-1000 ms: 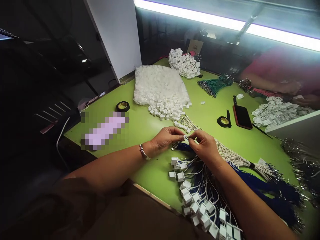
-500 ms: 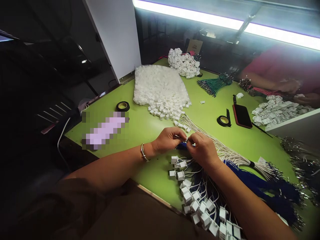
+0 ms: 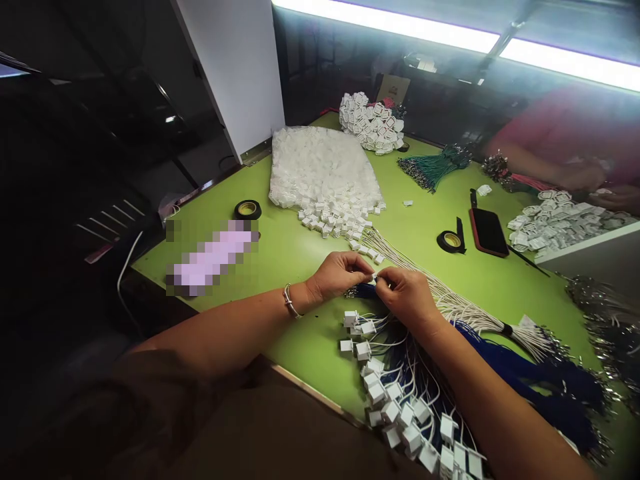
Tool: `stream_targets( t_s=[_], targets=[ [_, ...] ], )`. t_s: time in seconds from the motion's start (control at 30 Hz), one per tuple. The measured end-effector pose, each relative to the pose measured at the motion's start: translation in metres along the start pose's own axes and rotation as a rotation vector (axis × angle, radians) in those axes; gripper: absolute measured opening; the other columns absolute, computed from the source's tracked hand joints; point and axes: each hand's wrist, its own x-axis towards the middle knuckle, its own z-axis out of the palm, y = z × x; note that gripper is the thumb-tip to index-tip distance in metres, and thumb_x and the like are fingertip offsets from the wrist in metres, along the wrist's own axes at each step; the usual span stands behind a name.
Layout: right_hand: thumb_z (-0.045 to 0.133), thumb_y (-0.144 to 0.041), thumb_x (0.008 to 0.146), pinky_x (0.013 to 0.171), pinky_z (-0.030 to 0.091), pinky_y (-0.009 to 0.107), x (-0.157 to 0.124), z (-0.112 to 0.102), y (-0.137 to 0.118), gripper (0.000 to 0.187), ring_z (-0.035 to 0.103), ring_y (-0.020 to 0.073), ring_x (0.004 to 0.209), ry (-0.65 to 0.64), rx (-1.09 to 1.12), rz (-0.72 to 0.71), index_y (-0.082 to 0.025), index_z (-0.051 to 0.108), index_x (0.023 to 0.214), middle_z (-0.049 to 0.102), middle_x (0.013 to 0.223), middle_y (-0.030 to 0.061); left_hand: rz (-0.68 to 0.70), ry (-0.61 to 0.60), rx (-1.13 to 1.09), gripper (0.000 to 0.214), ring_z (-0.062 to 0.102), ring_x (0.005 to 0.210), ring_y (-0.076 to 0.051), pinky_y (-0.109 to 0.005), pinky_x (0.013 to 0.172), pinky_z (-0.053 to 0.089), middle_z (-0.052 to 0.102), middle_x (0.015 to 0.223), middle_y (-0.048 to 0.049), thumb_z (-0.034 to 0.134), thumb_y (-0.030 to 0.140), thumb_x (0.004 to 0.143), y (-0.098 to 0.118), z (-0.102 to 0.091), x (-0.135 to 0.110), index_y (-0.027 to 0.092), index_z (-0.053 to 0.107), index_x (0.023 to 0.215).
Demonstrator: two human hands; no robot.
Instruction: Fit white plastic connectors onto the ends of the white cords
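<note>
My left hand [image 3: 336,275] and my right hand [image 3: 407,293] meet fingertip to fingertip over the green table [image 3: 295,260]. Between them they pinch a small white connector [image 3: 375,276], both hands closed on it. A blue wire bundle [image 3: 520,373] and a white wire bundle [image 3: 465,310] run off to the right from under my right hand. Finished wires with white connector housings [image 3: 400,413] lie in a heap below my hands. Loose white connectors [image 3: 340,223] spill from a large white pile [image 3: 320,163] just beyond my hands.
Two black tape rolls [image 3: 247,209] [image 3: 449,241] lie on the table, with a dark phone [image 3: 487,231] at the right. Green wires [image 3: 433,169] and another connector heap [image 3: 373,123] sit at the back. A co-worker's arm [image 3: 550,167] works at the far right.
My hands have stayed pinched together on the connector, shifting only slightly; the view has tilted a little.
</note>
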Motion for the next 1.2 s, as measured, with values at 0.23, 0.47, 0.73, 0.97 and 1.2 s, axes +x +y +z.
stream_targets(
  t_s=[0.23, 0.47, 0.73, 0.97, 1.2],
  targets=[
    [0.051, -0.022, 0.071, 0.051, 0.035, 0.022, 0.004, -0.019, 0.004, 0.017, 0.047, 0.0101, 0.05, -0.167, 0.263, 0.113, -0.018, 0.063, 0.06, 0.056, 0.052, -0.0018, 0.101, -0.02, 0.103, 0.009, 0.061, 0.071, -0.013, -0.027, 0.071, 0.05, 0.067, 0.075, -0.007, 0.07, 0.018, 0.067, 0.007, 0.002, -0.004, 0.011, 0.069, 0.073],
    [0.052, -0.022, 0.073, 0.065, 0.045, 0.027, 0.012, -0.02, 0.018, 0.019, 0.059, 0.0149, 0.067, -0.155, 0.258, 0.149, -0.019, 0.068, 0.083, 0.068, 0.077, 0.0027, 0.399, -0.669, 0.285, 0.011, 0.064, 0.084, -0.017, -0.028, 0.083, 0.052, 0.069, 0.093, -0.0075, 0.069, 0.02, 0.071, 0.026, 0.025, -0.042, 0.024, 0.073, 0.08],
    [0.053, -0.022, 0.081, 0.064, 0.039, 0.026, 0.005, 0.013, -0.001, 0.011, 0.056, 0.0158, 0.074, -0.247, -0.131, -0.026, -0.019, 0.064, 0.079, 0.061, 0.082, 0.0044, 0.57, 0.054, 0.764, 0.028, 0.055, 0.106, -0.021, -0.041, 0.098, 0.041, 0.065, 0.108, -0.0115, 0.046, 0.013, 0.084, 0.013, -0.016, 0.006, 0.016, 0.067, 0.104],
    [0.051, -0.023, 0.083, 0.063, 0.038, 0.027, 0.0, 0.012, 0.0, 0.011, 0.056, 0.0167, 0.077, -0.227, -0.154, -0.101, -0.021, 0.061, 0.082, 0.06, 0.087, 0.0047, 0.507, -0.05, 1.195, 0.037, 0.049, 0.102, -0.022, -0.038, 0.093, 0.041, 0.064, 0.099, -0.0106, 0.04, 0.0, 0.079, -0.008, -0.041, 0.035, 0.014, 0.067, 0.099],
    [0.051, -0.024, 0.083, 0.07, 0.042, 0.027, 0.002, 0.014, 0.005, 0.012, 0.058, 0.0172, 0.08, -0.305, -0.053, -0.141, -0.021, 0.063, 0.083, 0.062, 0.087, 0.0049, 0.424, 0.086, 1.125, 0.023, 0.05, 0.093, -0.023, -0.038, 0.089, 0.042, 0.063, 0.084, -0.0112, 0.049, 0.007, 0.079, -0.006, -0.045, 0.034, 0.015, 0.071, 0.081]
  ],
)
